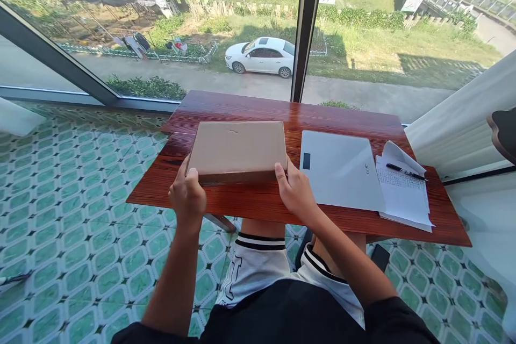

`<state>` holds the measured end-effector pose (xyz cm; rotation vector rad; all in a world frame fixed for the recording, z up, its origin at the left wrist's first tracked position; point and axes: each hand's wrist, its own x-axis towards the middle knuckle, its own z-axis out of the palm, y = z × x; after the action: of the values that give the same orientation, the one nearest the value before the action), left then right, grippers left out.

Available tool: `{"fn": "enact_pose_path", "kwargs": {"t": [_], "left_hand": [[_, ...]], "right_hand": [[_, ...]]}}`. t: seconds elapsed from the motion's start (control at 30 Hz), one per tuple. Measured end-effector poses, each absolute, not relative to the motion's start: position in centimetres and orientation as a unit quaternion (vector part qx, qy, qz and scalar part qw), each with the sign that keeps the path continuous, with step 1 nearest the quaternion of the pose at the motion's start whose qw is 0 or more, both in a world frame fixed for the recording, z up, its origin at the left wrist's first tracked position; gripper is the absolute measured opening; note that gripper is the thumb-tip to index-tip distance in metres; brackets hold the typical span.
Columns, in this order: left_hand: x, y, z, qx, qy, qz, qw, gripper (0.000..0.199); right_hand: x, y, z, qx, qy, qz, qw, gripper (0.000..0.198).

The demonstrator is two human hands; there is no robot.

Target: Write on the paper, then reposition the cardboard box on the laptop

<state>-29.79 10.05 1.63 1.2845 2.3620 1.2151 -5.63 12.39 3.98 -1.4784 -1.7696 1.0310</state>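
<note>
Setting: you sit at a small reddish-brown wooden table (258,204) set against a large window (201,21), looking down at your own two hands.
Box: a flat tan cardboard box (237,148) lies on the left half of the table, its near edge facing you.
Left hand: your left hand (187,193) grips the box's near left corner, thumb on top and the other fingers curled under or around the edge, closed on the cardboard.
Right hand: your right hand (296,191) grips the near right corner, thumb (281,177) pressed against the box's side and the remaining fingers tucked out of sight beneath it.
Scale: a flat white scale (341,172) with a small dark display lies just to the right of the box, close beside your right hand.
Papers: a stack of white papers (403,196) sits at the table's right end, overlapping the scale's edge, top sheet curled up at the far corner.
Pen: a black pen (407,172) rests across the papers.
Floor: green and white patterned tiles (80,226) surround the table.
Outside: a white car (261,56) is parked on a lane beside grass.
Curtain: a white curtain (459,118) hangs at the right.
</note>
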Motion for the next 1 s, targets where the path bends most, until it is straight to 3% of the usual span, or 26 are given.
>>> {"fn": "enact_pose_path", "kwargs": {"t": [0.13,0.77,1.0], "left_hand": [[-29.7,10.0,1.6,0.385,0.81,0.418,0.144,0.06],[-29.7,9.4,-0.6,0.391,0.806,0.412,0.166,0.06],[-30.1,9.1,-1.3,0.393,0.804,0.416,0.162,0.063]], "right_hand": [[-5.9,12.4,3.4,-0.559,-0.668,0.388,0.301,0.068],[-5.7,11.9,2.0,-0.559,-0.667,0.392,0.298,0.065],[-5.2,12.1,0.9,-0.521,-0.638,0.425,0.376,0.063]]}}
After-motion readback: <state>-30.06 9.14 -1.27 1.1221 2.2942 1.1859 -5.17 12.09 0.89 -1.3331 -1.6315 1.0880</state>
